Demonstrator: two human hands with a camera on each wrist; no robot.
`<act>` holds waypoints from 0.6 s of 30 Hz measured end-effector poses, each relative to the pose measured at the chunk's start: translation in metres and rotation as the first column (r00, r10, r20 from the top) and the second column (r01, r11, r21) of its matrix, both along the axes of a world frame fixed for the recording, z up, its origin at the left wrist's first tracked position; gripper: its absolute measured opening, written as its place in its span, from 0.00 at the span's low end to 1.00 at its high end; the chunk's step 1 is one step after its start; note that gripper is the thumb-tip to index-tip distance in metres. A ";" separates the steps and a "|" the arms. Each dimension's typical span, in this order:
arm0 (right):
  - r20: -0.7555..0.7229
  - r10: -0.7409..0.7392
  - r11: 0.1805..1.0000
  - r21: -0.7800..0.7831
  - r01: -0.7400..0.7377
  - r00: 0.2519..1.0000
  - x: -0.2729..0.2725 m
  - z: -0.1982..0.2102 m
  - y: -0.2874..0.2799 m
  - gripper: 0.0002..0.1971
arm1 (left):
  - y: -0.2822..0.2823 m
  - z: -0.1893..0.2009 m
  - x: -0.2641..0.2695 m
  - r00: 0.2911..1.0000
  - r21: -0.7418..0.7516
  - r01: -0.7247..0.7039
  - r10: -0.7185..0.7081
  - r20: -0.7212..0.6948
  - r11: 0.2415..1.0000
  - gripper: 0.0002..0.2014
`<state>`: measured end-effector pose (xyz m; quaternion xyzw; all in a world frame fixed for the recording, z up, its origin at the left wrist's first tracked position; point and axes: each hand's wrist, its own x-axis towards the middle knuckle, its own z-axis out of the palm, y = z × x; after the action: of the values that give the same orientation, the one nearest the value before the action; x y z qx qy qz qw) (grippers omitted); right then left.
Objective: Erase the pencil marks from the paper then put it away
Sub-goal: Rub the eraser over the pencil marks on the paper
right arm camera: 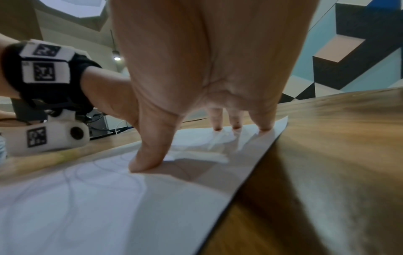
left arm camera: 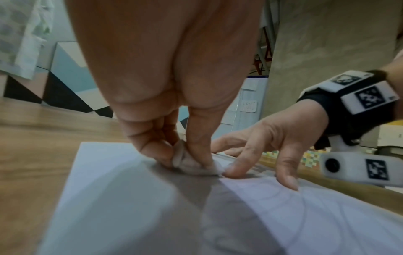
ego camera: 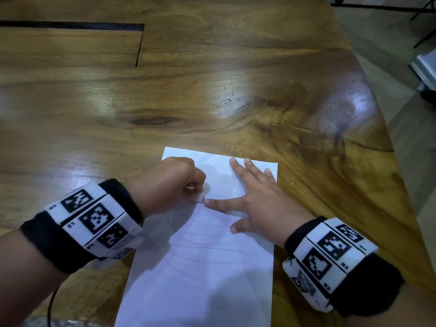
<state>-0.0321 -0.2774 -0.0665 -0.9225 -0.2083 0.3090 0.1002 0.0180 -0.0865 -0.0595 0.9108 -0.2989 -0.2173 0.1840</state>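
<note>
The left hand (ego camera: 168, 185) is curled, thumb and fingers pinching a small pale eraser (left arm camera: 191, 162) whose lower edge is pressed onto the paper (ego camera: 200, 267). In the left wrist view the eraser looks worn and rounded, gripped low so only a sliver shows under the fingertips. Just beside it, almost touching, lies the index fingertip of the right hand (ego camera: 259, 201).

The right hand is spread flat, fingers straight and fanned, their tips bearing down on the sheet; the thumb presses nearer the person and three fingers reach toward the far edge. It holds nothing, it only pins.

Under both hands the paper lies flat on the wooden counter (ego camera: 212, 90), its far end beneath the fingers and its long body running back toward the person. Faint curved pencil lines (right arm camera: 72, 174) show across the part nearer the wrists, so by my reading the erasing is under way and much is left.

The sheet should be light, thin and limp, and likely to slide on the glossy wood or buckle under the rubbing, hence the pinning hand close to the eraser. For putting it away, an edge or corner past the hands seems the place to lift; it creases easily.
</note>
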 end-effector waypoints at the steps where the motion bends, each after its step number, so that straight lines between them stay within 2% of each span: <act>1: -0.003 -0.004 1.000 0.009 0.004 1.000 0.000 0.000 0.000 0.34 | 0.001 -0.002 0.000 1.000 -0.011 -0.006 0.006 0.011 1.000 0.03; 6: 0.004 -0.192 0.975 0.117 0.190 0.981 0.004 -0.001 -0.015 0.45 | 0.001 -0.002 -0.004 0.999 -0.041 -0.044 0.046 0.030 0.998 0.02; 8: 0.013 -0.195 0.978 0.085 0.193 0.981 0.005 -0.001 -0.015 0.48 | -0.002 0.001 0.002 0.999 0.032 -0.041 0.041 -0.007 0.999 0.02; 10: 0.008 -0.181 0.982 0.053 0.180 0.983 0.004 0.000 -0.009 0.49 | -0.010 0.005 0.016 0.997 0.061 -0.054 0.057 -0.054 0.997 0.08; 14: 0.013 -0.182 0.983 0.031 0.182 0.983 0.004 0.000 -0.005 0.49 | -0.028 0.006 0.034 0.995 -0.038 -0.095 0.096 0.036 0.995 0.06; 18: 0.030 -0.169 0.986 0.018 0.169 0.985 0.004 0.000 -0.004 0.49 | -0.011 -0.003 0.007 0.992 -0.122 -0.040 0.054 0.115 0.992 0.07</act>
<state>-0.0277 -0.2815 -0.0661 -0.9408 -0.1332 0.2833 0.1297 0.0246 -0.0975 -0.0629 0.9162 -0.3002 -0.1405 0.2253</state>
